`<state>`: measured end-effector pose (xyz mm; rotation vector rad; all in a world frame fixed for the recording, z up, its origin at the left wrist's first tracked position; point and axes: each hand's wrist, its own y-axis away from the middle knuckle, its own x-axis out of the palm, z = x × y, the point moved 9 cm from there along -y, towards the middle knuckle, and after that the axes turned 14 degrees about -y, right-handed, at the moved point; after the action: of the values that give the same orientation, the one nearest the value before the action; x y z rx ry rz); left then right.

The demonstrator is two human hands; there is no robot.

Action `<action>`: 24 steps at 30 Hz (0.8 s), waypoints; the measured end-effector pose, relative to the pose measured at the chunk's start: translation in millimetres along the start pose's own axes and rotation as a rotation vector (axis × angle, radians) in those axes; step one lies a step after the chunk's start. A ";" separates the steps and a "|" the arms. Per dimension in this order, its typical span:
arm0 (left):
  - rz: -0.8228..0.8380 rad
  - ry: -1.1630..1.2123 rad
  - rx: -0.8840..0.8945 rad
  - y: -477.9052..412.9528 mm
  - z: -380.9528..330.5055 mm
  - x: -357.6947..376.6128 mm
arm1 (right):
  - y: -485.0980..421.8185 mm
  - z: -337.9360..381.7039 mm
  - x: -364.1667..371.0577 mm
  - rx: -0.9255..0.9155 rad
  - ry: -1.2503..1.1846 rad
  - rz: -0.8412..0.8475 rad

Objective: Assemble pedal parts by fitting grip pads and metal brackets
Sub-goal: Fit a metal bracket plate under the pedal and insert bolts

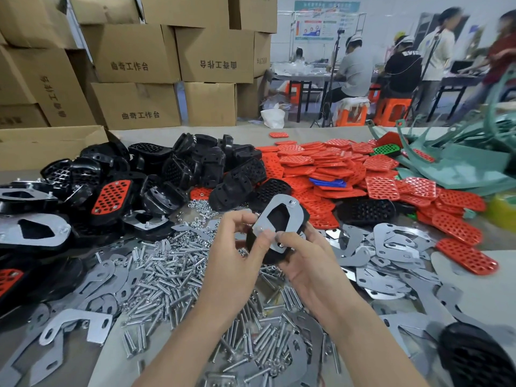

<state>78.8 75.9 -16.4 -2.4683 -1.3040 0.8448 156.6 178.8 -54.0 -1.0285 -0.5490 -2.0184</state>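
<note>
Got a black pedal body (pixel 269 254) held up over the middle of the table (pixel 497 291), with a metal bracket (pixel 296 215) lying flat on its upturned face and a screw head showing at the top corner. Pinched at the bracket's lower corner by the left hand (pixel 234 247), thumb on the metal, fingers curled round behind; cupped from below by the right hand (pixel 304 258), thumb pressed on the bracket edge right beside the left thumb. Straight underneath, a messy spread of screws (pixel 167 269), small nuts (pixel 199 208) just past them. Hemmed in on the left by finished pedals (pixel 36 230) and a heap of bare black shells (pixel 195 163), on the right by loose brackets (pixel 391 241) and a big pile of red grip pads (pixel 335 163). Further right, a tangle of green plastic parts (pixel 460 163) at the table's far corner. Stacked cardboard boxes (pixel 136 104) walling off the back left, seated workers (pixel 354 68) well apart at benches back right. Bare tabletop only in a strip behind the piles and along the right edge; otherwise free room just in the air above the clutter.
</note>
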 end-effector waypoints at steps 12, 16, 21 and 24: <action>0.012 -0.032 -0.004 -0.5 2.4 2.1 | -1.4 0.3 -0.6 0.009 0.055 0.009; 0.033 -0.137 0.053 -0.7 -3.8 3.9 | -0.5 1.3 -2.2 -0.009 0.050 0.008; 0.044 -0.028 -0.008 4.1 -2.4 3.6 | -0.9 1.4 -6.1 -0.006 0.024 -0.014; 0.062 -0.018 -0.029 4.7 -2.9 3.1 | -1.5 1.4 -8.7 -0.004 0.034 -0.020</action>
<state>85.0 75.8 -17.4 -2.5411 -1.2598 0.8709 159.2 184.6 -60.3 -0.9933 -0.5394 -2.0514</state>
